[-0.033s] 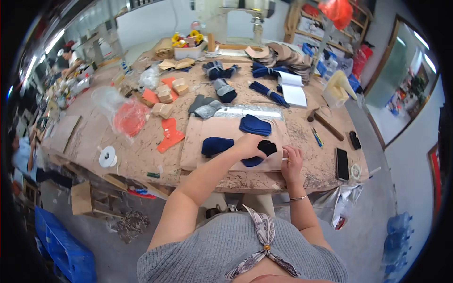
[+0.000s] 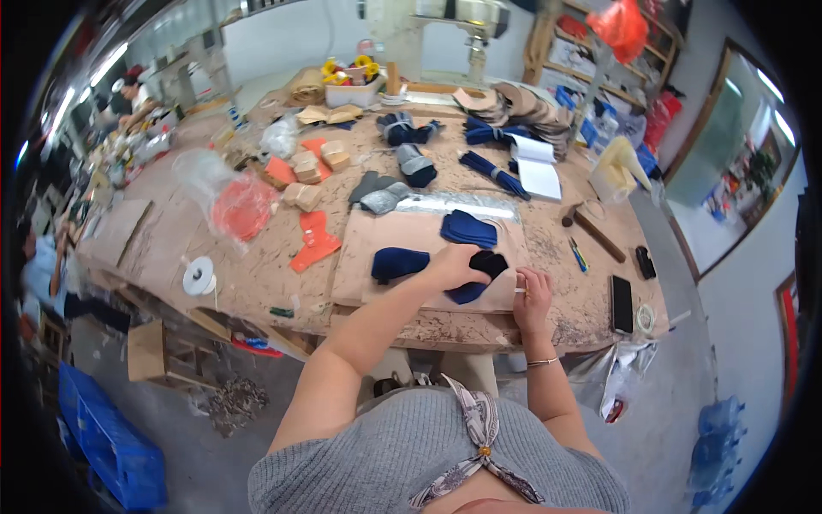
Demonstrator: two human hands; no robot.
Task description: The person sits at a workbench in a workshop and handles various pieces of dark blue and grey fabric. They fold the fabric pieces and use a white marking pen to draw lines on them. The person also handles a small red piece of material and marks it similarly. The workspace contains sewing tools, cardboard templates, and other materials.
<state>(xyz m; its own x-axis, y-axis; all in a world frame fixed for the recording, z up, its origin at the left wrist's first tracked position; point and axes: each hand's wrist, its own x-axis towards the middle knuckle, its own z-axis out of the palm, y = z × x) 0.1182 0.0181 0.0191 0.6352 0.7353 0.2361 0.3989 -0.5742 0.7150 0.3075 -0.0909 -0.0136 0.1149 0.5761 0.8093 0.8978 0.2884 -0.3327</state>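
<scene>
My left hand [image 2: 460,267] is closed at the edge of a small black piece [image 2: 490,263], which looks like cut fabric or leather. Under and below that hand lies a dark blue piece [image 2: 467,294], partly hidden. Close by on the right, my right hand [image 2: 533,300] pinches a small, slim white thing [image 2: 520,290], too small to name. Both hands work over a pale board [image 2: 364,231] at the table's near edge. A stack of dark blue cut pieces [image 2: 469,229] rests beyond my left hand. Another dark blue pile [image 2: 400,265] lies left of it, beside my forearm.
On the right are a hammer [image 2: 599,236], a black phone [image 2: 622,304] and an open notebook [image 2: 538,171]. Orange pieces [image 2: 314,242], plastic bags [image 2: 240,210] and a thread spool [image 2: 199,277] lie left. Bundled dark pieces [image 2: 416,165] sit beyond the board. A sewing machine [image 2: 476,51] stands behind.
The whole view has shifted slightly, so the table's things appear a little farther right. Both hands keep the same hold, with little visible movement.
</scene>
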